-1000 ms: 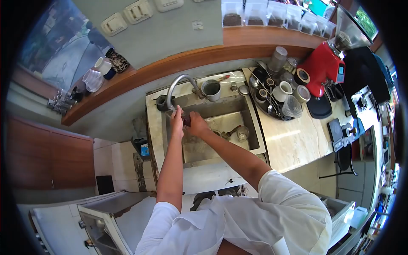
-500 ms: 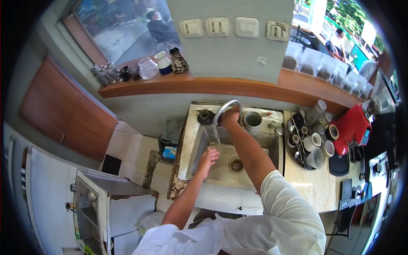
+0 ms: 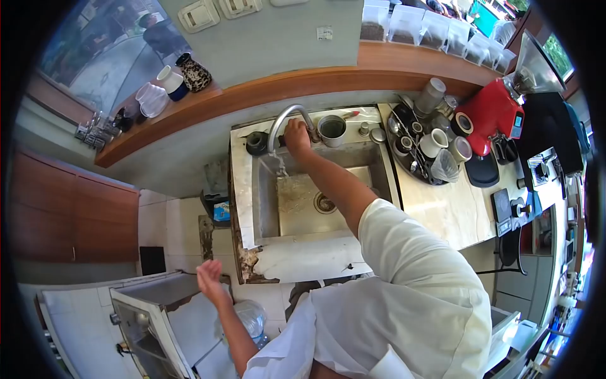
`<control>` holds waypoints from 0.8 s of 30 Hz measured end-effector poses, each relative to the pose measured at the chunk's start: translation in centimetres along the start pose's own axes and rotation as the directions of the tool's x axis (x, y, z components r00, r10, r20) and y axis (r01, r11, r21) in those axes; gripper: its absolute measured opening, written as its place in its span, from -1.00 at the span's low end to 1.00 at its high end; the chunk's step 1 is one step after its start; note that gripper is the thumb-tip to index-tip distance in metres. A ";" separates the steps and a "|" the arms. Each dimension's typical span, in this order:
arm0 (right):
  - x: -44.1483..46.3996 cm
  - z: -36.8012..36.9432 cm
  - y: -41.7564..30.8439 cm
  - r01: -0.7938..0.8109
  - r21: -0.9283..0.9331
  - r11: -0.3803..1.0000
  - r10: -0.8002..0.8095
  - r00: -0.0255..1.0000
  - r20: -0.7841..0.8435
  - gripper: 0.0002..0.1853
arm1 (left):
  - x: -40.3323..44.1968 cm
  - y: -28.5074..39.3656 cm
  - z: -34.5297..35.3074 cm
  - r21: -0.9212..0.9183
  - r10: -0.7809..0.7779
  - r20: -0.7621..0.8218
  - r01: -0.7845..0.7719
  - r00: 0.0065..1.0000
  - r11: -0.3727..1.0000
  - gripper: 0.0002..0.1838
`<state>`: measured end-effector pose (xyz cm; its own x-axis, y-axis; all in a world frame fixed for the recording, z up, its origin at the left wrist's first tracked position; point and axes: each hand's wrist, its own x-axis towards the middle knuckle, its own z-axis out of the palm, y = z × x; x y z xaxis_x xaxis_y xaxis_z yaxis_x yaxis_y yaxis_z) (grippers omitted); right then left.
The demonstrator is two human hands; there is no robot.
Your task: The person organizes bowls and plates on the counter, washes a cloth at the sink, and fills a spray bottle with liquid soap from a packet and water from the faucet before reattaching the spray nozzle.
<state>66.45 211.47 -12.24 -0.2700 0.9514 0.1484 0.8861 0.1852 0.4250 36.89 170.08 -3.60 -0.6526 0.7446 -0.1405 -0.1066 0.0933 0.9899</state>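
Water [image 3: 281, 168] falls from the tap [image 3: 273, 134] at eleven o'clock of the sink [image 3: 293, 215]. My right hand [image 3: 297, 134] is by the tap's base; grip hidden. My left hand [image 3: 211, 278], at eight o'clock, is loosely spread. Risk: a careless right-hand swing toward three o'clock could topple the grey cup [image 3: 332, 129].

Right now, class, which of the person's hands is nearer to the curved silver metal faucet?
Right. The right hand is at the base of the faucet; the left hand is farther off, out past the near left corner of the grey metal sink.
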 end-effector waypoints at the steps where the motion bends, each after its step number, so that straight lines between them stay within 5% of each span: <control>1: -0.3 0.0 0.0 0.009 -0.001 1.000 -0.009 1.000 -0.002 -0.63 | -0.4 0.2 -1.4 0.065 -0.002 -0.102 0.009 0.995 0.998 -0.50; 5: -4.0 -3.4 0.3 -0.005 0.193 0.981 0.054 0.966 -0.252 -0.62 | 0.1 -6.0 -11.1 0.327 0.138 -0.313 -0.030 0.940 0.945 -0.53; 7: -6.9 -5.4 1.1 0.005 0.264 0.964 0.091 0.933 -0.348 -0.61 | -0.9 -12.0 -17.5 0.601 0.122 -0.259 0.061 0.958 0.797 -0.58; 9: -9.7 -6.2 0.8 -0.006 0.759 0.651 0.058 0.997 -0.041 -0.55 | -3.8 -16.8 -21.7 0.902 0.062 -0.142 0.103 0.988 0.419 -0.63; 10: -12.2 -6.0 0.7 -0.035 0.756 0.654 0.071 0.997 -0.015 -0.55 | -5.7 -18.5 -23.5 0.958 -0.069 -0.078 0.094 0.995 0.269 -0.63; 12: -15.4 -5.7 0.4 -0.282 0.908 0.310 0.107 0.959 0.261 -0.49 | -10.1 -21.3 -24.7 0.985 -0.436 0.015 0.061 0.900 0.160 -0.63; 13: -16.8 -4.8 0.4 -0.291 0.904 0.313 0.119 0.956 0.267 -0.49 | -11.8 -22.2 -24.9 0.984 -0.527 0.059 0.039 0.848 0.174 -0.63; 15: -19.8 -1.5 1.3 -0.410 0.827 -0.385 0.008 0.895 0.447 -0.29 | -13.5 -23.7 -24.4 0.977 -0.645 0.157 -0.021 0.748 0.214 -0.63; 17: -23.7 0.5 2.9 -0.425 0.818 -0.388 0.318 0.771 0.552 -0.26 | -12.7 -24.1 -24.0 0.964 -0.683 0.236 -0.078 0.691 0.255 -0.63; 19: -28.0 -6.6 7.9 -0.518 0.818 -0.250 0.612 0.570 0.548 -0.27 | -10.0 -24.6 -23.8 0.950 -0.687 0.291 -0.118 0.666 0.288 -0.63; 24: -34.1 -3.5 16.2 -0.665 0.733 -0.141 0.751 0.411 0.517 -0.34 | -0.1 -25.4 -22.2 0.907 -0.641 0.356 -0.087 0.680 0.412 -0.62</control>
<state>88.69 181.16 -7.27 0.7494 0.6571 -0.0813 0.3312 -0.4783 -0.8134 23.02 152.93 -29.10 -0.1081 0.6816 -0.7237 0.6934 0.5734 0.4365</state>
